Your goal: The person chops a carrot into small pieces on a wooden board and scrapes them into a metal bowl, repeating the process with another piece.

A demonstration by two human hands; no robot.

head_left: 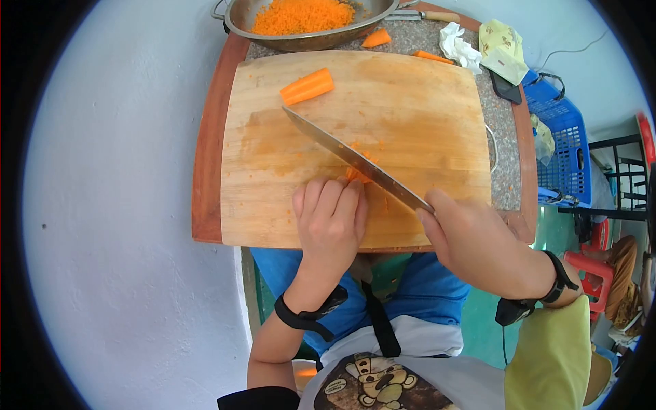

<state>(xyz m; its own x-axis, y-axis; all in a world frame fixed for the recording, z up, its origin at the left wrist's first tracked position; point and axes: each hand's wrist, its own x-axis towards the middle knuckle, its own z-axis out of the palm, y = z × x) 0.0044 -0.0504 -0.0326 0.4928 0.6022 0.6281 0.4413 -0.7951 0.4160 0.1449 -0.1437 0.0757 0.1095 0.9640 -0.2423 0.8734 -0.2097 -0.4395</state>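
Observation:
My right hand point(471, 236) is closed round the handle of a kitchen knife point(342, 152), whose long blade slants up and left across the wooden cutting board point(424, 96). The fingers of my left hand point(331, 219) are curled down near the board's front edge, holding cut carrot pieces point(357, 175) against it, right beside the blade. Most of that carrot is hidden by my fingers and the knife. Small orange shreds lie around the blade. Past the knife tip, a larger peeled chunk of carrot point(307, 86) rests on the board.
Behind the board stands a metal pan point(314, 42) holding finely chopped carrot. Near it lie a carrot end point(376, 39), a wooden-handled tool point(424, 15), crumpled tissue point(459, 48) and a phone point(504, 87). A blue basket point(564, 137) is at the right; a wall runs along the left.

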